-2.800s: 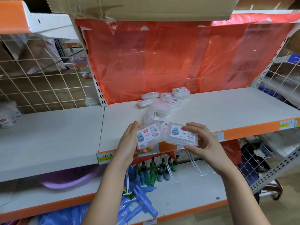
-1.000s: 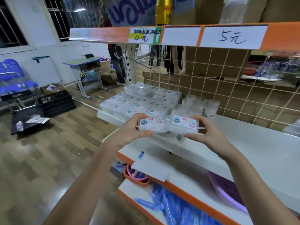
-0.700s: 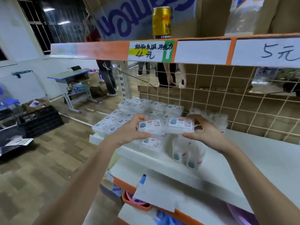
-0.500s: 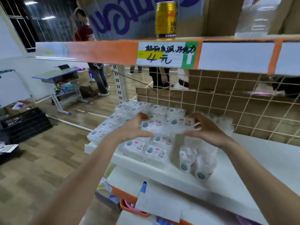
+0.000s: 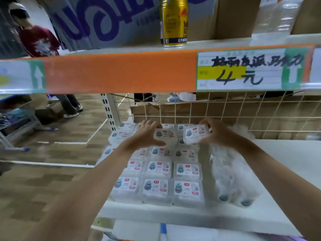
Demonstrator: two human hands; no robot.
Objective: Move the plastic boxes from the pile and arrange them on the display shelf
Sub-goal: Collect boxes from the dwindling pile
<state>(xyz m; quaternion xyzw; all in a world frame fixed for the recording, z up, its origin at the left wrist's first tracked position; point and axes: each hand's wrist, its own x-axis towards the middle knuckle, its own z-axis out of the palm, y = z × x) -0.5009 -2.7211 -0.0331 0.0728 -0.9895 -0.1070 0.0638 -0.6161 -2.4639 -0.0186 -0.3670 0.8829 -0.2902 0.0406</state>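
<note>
The left hand (image 5: pixel 146 134) curls round a clear plastic box (image 5: pixel 165 134), thumb beneath it. The right hand (image 5: pixel 218 132) grips a second labelled box (image 5: pixel 196 135) by its far edge. Both boxes hover just above the back rows of arranged boxes (image 5: pixel 156 173) on the white shelf (image 5: pixel 286 159) below the hands.

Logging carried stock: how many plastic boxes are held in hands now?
2: one box gripped by the left hand, one box by the right hand. More may be stacked hidden beneath.

Clear glossy plastic boxes (image 5: pixel 189 188) — matt white shelf (image 5: pixel 286 159), wire-mesh back (image 5: pixel 243 112).
</note>
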